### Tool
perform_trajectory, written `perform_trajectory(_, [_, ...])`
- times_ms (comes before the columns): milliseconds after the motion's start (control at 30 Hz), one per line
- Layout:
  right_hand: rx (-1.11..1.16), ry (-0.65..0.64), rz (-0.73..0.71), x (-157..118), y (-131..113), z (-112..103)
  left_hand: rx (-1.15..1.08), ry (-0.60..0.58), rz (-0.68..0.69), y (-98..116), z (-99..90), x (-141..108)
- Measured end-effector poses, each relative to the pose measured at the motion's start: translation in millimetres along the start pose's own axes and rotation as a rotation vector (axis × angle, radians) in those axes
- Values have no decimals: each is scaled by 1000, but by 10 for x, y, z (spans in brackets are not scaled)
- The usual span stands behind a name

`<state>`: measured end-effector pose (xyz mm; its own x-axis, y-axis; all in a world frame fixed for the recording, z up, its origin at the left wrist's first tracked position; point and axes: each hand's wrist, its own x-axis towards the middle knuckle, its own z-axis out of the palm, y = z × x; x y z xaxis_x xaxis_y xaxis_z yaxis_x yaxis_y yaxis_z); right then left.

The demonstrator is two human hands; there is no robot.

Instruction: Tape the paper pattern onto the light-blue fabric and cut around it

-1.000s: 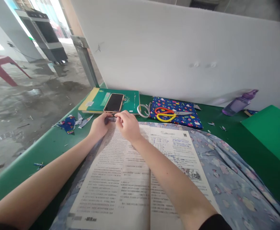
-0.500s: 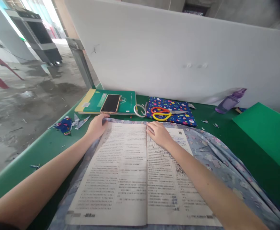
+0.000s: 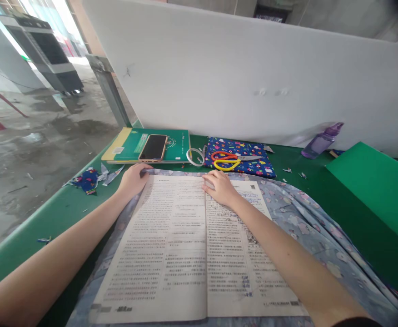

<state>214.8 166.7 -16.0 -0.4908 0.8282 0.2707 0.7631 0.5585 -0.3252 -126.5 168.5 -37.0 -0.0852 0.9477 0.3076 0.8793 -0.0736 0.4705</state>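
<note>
An open printed book (image 3: 185, 250) lies face up on a grey-blue floral fabric (image 3: 297, 222). My left hand (image 3: 134, 179) is at the book's top left corner, fingers closed on the fabric's far edge. At the top of the spine, my right hand (image 3: 220, 186) has its fingers bent over the same fabric edge, thumb resting near the page; its fingertips are partly hidden. Just beyond the hands, scissors (image 3: 229, 161) with one red and one yellow handle rest on a folded blue patterned cloth (image 3: 260, 168). A white tape roll (image 3: 195, 157) sits beside that cloth.
A phone (image 3: 153, 147) lies on a green book (image 3: 178, 141) at the back left. Fabric scraps (image 3: 86, 179) are near the table's left edge. A purple bottle (image 3: 320, 144) and a green board (image 3: 376, 186) stand to the right. A white panel (image 3: 219, 68) rises behind.
The view has shifted slightly, so most things sit a little further left. Both hands stay at the far edge of the fabric, with little movement against the book.
</note>
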Motion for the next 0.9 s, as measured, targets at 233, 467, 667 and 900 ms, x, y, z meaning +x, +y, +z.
perform_trajectory(233, [-149, 209, -86, -22, 187, -44, -43, -18, 28, 57, -62, -30])
perform_trajectory(467, [-252, 153, -14, -53, 235, -14, -20, 16, 158, 63, -129, -52])
perform_trajectory(667, [-385, 189, 62, -78, 170, -35, -4, 19, 168, 25, -212, -33])
perform_trajectory(900, [-421, 215, 117, -98, 187, -47, -51, 72, 210, 32, -219, -40])
